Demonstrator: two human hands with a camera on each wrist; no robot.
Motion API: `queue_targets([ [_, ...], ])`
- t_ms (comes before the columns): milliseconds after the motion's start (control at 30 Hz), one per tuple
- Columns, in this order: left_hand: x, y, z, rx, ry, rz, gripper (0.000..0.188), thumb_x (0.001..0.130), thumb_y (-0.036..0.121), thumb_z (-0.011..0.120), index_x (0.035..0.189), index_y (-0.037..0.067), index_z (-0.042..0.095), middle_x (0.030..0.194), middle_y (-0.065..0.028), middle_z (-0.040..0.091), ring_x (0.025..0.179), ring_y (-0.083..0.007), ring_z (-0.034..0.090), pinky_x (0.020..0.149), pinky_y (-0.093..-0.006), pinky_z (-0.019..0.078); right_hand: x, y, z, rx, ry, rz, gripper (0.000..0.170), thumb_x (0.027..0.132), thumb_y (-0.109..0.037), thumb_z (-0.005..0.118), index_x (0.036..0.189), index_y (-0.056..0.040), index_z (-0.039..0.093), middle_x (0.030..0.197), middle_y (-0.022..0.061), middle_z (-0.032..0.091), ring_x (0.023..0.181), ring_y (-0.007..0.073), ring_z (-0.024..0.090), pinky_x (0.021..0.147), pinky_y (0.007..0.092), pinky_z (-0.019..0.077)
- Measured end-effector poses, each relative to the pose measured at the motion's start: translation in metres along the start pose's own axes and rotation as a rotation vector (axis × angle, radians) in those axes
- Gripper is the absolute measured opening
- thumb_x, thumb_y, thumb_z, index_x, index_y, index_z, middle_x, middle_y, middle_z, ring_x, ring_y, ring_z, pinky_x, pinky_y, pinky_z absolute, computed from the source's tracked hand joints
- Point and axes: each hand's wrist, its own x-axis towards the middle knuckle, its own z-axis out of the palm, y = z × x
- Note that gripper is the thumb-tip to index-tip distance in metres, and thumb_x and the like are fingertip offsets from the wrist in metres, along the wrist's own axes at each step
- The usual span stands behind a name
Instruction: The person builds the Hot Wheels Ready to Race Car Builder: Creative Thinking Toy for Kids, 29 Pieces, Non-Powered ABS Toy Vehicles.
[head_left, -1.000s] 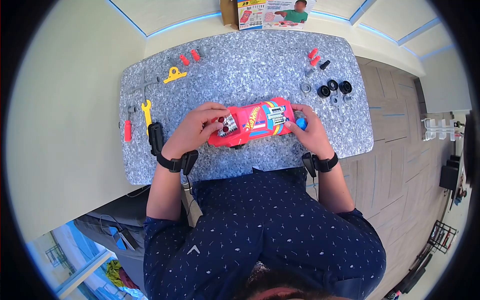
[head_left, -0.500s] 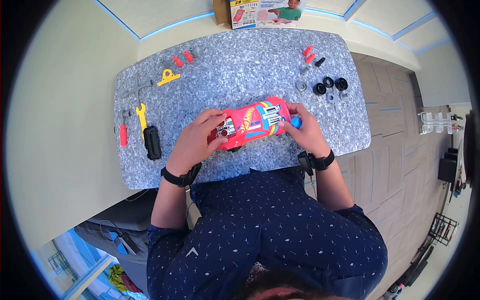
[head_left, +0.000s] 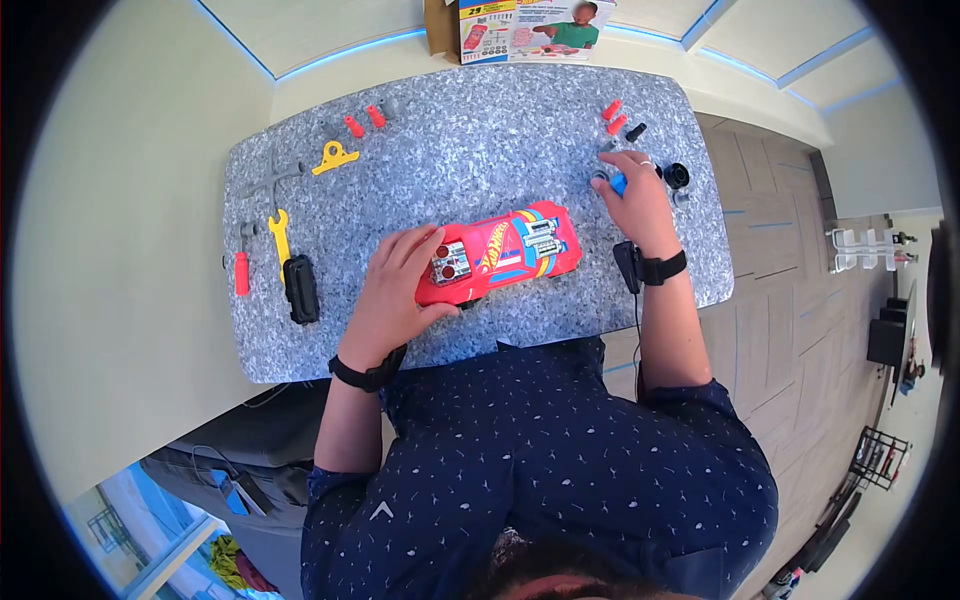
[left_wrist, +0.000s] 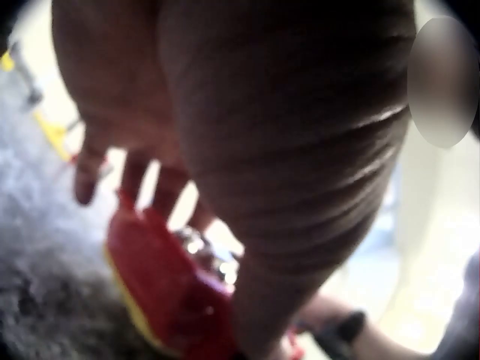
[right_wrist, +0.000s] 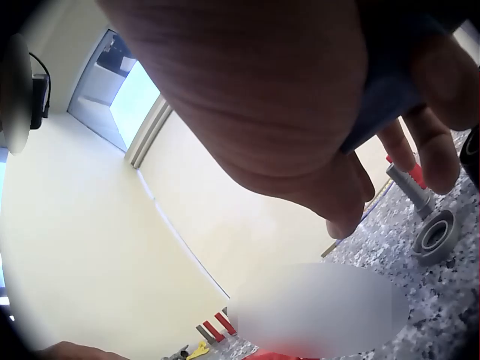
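Observation:
A red toy car [head_left: 510, 245] with a silver engine piece [head_left: 451, 262] lies across the middle of the table. My left hand [head_left: 388, 300] holds its left end, fingers along the far side and thumb on the near side. In the left wrist view the red body [left_wrist: 169, 277] shows below the palm. My right hand [head_left: 640, 210] is over the parts at the right, gripping a blue piece [head_left: 619, 184] mostly hidden in the palm. Beside its fingertips is a grey ring [right_wrist: 436, 238], with a grey bolt [right_wrist: 411, 189] behind it.
Black wheels [head_left: 677, 176], red bolts [head_left: 612, 110] and a black bolt [head_left: 636, 132] lie at right. At left are a yellow wrench [head_left: 279, 235], yellow bracket [head_left: 335, 157], grey cross-shaped tool [head_left: 272, 178], red-handled tool [head_left: 242, 273] and black device [head_left: 300, 288]. A box [head_left: 530, 32] stands behind.
My right hand has left the car's right end and moved away and to the right with the blue piece. My left hand stays at the car's left end, its fingers shifted slightly.

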Motion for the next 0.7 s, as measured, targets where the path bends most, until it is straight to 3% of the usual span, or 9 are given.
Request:
queue_targets([
  [167,-0.004,-0.006,0.002,-0.006,-0.014,-0.012,0.114,0.069,0.035,0.103,0.167,0.008,0.052,0.167,-0.0157,0.054,0.154,-0.0417,0.049,0.128,-0.0569,0.0401,0.008,0.007,0.014,-0.116,0.010,0.029,0.049,0.096,-0.027,0.087,0.139,-0.0054,0.077,0.143,0.0272,0.071,0.132,0.0461,0.069,0.111,0.0507,0.0576],
  [367,-0.005,-0.005,-0.002,0.000,-0.018,-0.005,0.116,0.070,0.046,0.102,0.168,0.008,0.052,0.168,-0.0158,0.054,0.155,-0.0428,0.050,0.130,-0.0562,0.0398,0.021,-0.001,-0.009,-0.093,-0.140,0.167,0.051,0.095,-0.028,0.088,0.140,-0.0079,0.077,0.137,0.0286,0.072,0.123,0.0466,0.072,0.106,0.0516,0.0594],
  [600,-0.005,-0.004,-0.008,-0.034,0.031,0.022,0.114,0.073,0.059,0.098,0.165,0.008,0.056,0.167,-0.0171,0.054,0.154,-0.0436,0.050,0.129,-0.0584,0.0388,0.082,0.021,-0.016,-0.252,0.046,0.114,0.046,0.096,-0.030,0.086,0.137,-0.0106,0.079,0.128,0.0279,0.075,0.115,0.0476,0.076,0.097,0.0544,0.0621],
  [700,-0.006,0.001,-0.013,-0.019,0.064,0.027,0.110,0.076,0.060,0.096,0.164,0.008,0.057,0.167,-0.0170,0.055,0.153,-0.0437,0.051,0.129,-0.0583,0.0385,0.099,0.036,-0.008,-0.317,-0.013,0.132,0.034,0.097,-0.024,0.083,0.129,-0.0131,0.083,0.120,0.0272,0.079,0.112,0.0453,0.077,0.096,0.0548,0.0629],
])
